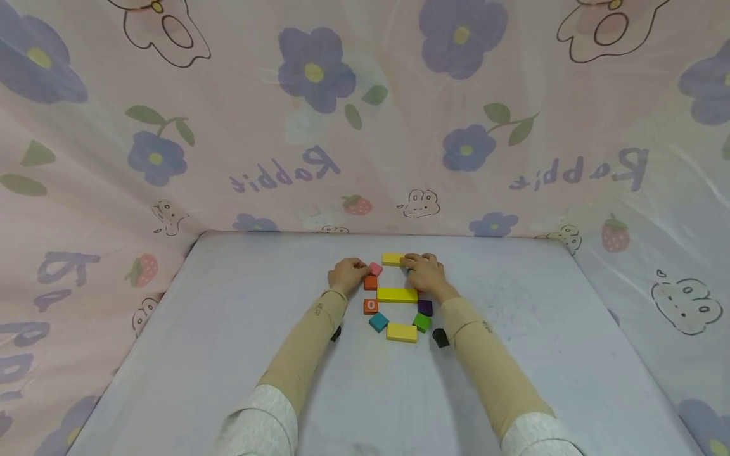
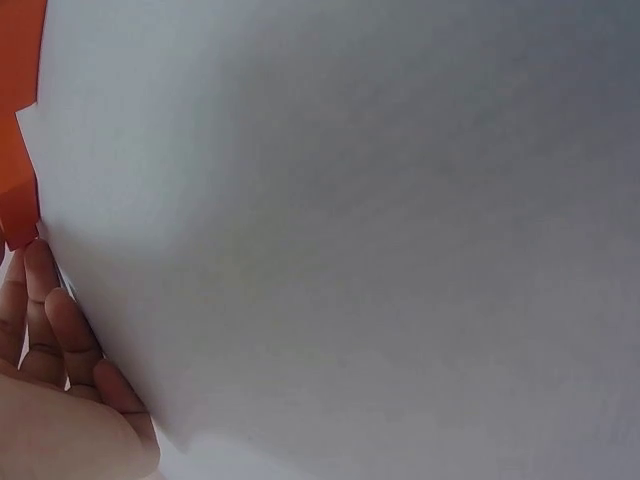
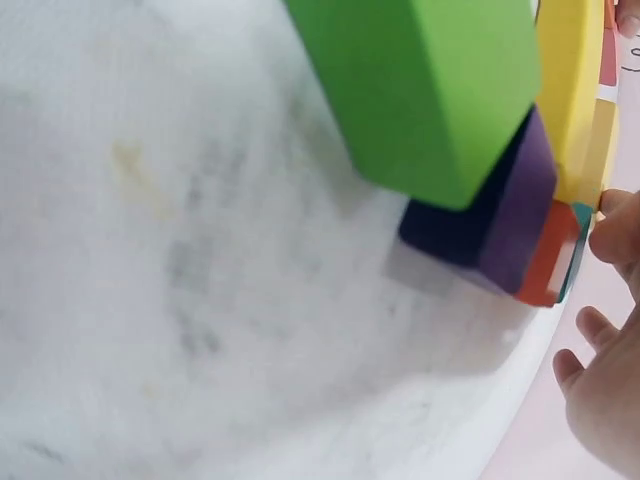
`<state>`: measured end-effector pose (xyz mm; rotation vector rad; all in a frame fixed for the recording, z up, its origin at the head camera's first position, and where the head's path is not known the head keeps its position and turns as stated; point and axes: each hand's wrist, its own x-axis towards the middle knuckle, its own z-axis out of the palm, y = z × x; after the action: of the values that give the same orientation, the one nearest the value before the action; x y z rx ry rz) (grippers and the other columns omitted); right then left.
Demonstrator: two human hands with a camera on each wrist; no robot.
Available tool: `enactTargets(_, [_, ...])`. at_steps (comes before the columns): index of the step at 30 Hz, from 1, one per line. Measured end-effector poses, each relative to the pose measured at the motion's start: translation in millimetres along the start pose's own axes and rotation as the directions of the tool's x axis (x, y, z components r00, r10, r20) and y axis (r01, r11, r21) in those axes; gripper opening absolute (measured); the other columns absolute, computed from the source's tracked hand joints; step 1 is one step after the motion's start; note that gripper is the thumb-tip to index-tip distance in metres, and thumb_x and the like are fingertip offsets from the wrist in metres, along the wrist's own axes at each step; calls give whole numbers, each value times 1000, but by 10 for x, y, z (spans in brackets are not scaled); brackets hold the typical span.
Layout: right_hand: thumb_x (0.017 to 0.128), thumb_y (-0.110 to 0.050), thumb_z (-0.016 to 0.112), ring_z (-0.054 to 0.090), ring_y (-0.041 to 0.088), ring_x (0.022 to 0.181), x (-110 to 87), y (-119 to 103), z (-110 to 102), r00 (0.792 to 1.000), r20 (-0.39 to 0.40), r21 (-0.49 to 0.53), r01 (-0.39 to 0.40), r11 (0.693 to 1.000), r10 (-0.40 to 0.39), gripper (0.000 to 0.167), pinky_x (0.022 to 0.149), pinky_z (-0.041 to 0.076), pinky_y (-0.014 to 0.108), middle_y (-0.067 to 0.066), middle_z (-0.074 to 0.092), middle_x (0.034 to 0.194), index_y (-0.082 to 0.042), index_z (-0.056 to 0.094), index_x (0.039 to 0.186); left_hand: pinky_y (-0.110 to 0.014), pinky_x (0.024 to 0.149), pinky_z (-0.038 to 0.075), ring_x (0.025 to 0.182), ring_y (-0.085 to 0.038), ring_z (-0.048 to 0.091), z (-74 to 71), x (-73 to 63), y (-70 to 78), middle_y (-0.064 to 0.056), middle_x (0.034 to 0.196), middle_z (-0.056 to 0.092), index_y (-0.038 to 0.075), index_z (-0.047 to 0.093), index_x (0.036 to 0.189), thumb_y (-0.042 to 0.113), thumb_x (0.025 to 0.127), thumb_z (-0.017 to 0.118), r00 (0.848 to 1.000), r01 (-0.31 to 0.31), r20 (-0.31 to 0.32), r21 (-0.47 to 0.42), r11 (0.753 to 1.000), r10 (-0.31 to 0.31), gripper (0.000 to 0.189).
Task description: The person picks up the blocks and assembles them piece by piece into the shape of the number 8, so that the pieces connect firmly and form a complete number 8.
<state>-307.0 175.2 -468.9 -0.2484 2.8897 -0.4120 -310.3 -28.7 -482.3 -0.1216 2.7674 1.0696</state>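
Toy blocks on the white table form two stacked loops. At the upper left corner my left hand (image 1: 348, 275) pinches a pink block (image 1: 375, 269) above an orange-red block (image 1: 371, 283); the left wrist view shows its fingertips (image 2: 42, 265) at the end of the orange blocks (image 2: 15, 170). My right hand (image 1: 426, 273) is at the upper right corner, its fingers around a teal block (image 3: 577, 250) mostly hidden under them. One fingertip reaches the top yellow block (image 1: 392, 259). A longer yellow block (image 1: 397, 295) crosses the middle.
Below lie an orange block marked 0 (image 1: 371, 306), a blue-teal block (image 1: 378, 322), a yellow block (image 1: 402, 333), a green block (image 1: 422, 322) and a purple block (image 1: 424, 308). Dark wrist-camera parts (image 1: 440, 337) show beside the forearms. Patterned cloth (image 1: 365, 126) surrounds the table.
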Motion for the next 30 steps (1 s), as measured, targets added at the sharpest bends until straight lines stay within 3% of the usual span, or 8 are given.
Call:
enactTargets(14, [85,-9,38,22,41,137,-65,8,36,1000,-27,7,17,1000,-16,54,108,18,62,3,38,148,-19,47,137,-45,94,32,97,-23,55,-15,-8,14,-2,100,69,16,70,99,41,88,60,1000,-2,-10,3,1000,2,29])
enactTargets(25, [90,-12,37,23,42,136,-129,-15,18,999,-29,19,16,1000,-16,49,108,18,61,5,39,147,-19,47,138,-46,95,31,96,-23,55,-9,-22,22,-3,98,68,16,69,99,41,88,59,1000,-8,-13,3,1000,8,29])
enactTargets(30, [91,-12,37,28,40,134,-148,1,36,995,-97,68,21,997,-14,46,108,22,58,7,42,145,-17,49,136,-46,97,31,98,-23,55,1,-23,4,-3,99,68,15,69,99,41,88,59,1000,-6,-10,-18,1000,6,31])
